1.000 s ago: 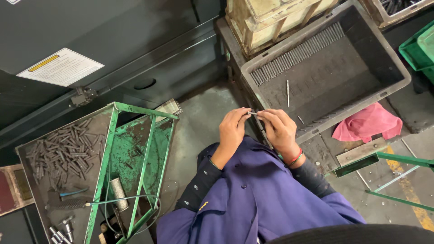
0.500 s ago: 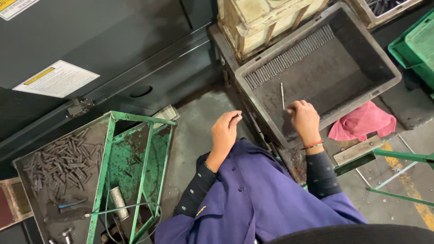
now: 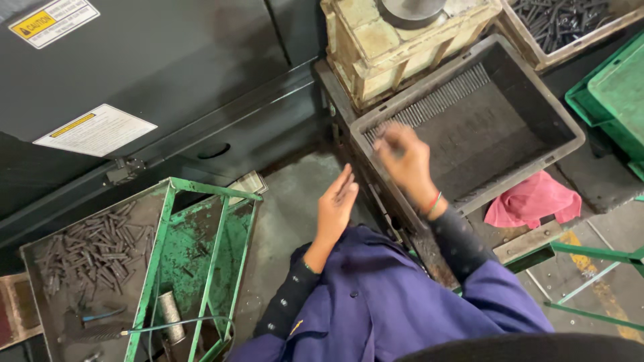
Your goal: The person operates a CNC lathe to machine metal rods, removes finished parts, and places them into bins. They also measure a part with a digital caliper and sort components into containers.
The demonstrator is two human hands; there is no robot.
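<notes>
Two stickers showing on the dark machine panel: small rectangular white label w/ yellow header strip point(image 3: 54, 21) sitting top left; bigger white rectangular label w/ thin yellow bar point(image 3: 95, 129) sitting lower, tilted, nr the latch.

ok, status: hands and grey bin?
Right hand over grey bin, at the row of pins; blurred. Left hand open, empty. Nothing in the way.

Head-worn view, steeply downward, close
</notes>
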